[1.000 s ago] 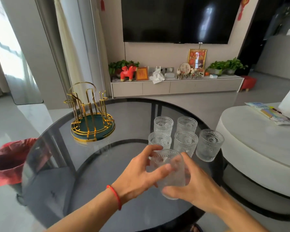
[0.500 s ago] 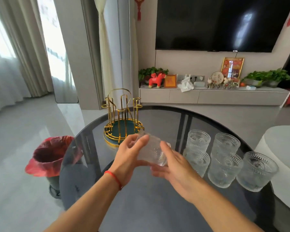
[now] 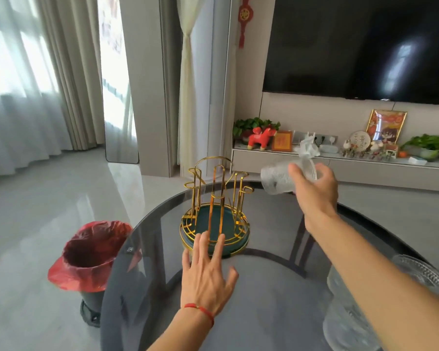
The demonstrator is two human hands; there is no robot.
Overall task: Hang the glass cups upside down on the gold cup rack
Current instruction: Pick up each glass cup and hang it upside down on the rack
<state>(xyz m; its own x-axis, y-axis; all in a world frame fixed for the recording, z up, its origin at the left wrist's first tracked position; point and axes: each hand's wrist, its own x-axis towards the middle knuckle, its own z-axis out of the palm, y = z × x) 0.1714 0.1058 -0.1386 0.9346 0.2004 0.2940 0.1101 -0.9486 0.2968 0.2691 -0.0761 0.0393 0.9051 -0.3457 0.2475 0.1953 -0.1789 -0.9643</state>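
Note:
The gold cup rack (image 3: pixel 214 198) stands on its round green base on the dark glass table (image 3: pixel 264 300), with no cups on its prongs. My right hand (image 3: pixel 314 188) holds a textured glass cup (image 3: pixel 279 178) tipped on its side in the air, above and to the right of the rack. My left hand (image 3: pixel 205 272) is open with spread fingers, its fingertips at the near rim of the rack's base. More glass cups (image 3: pixel 421 272) stand at the right edge of the table, partly hidden behind my right forearm.
A bin with a red bag (image 3: pixel 89 254) stands on the floor left of the table. Behind are a TV cabinet (image 3: pixel 340 163) with ornaments and plants, a wall TV (image 3: pixel 352 46) and curtains (image 3: pixel 36 84).
The cup has passed from both hands into my right hand alone and risen to the right of the rack. My left hand let go and moved down to the rack's base. The view turned left.

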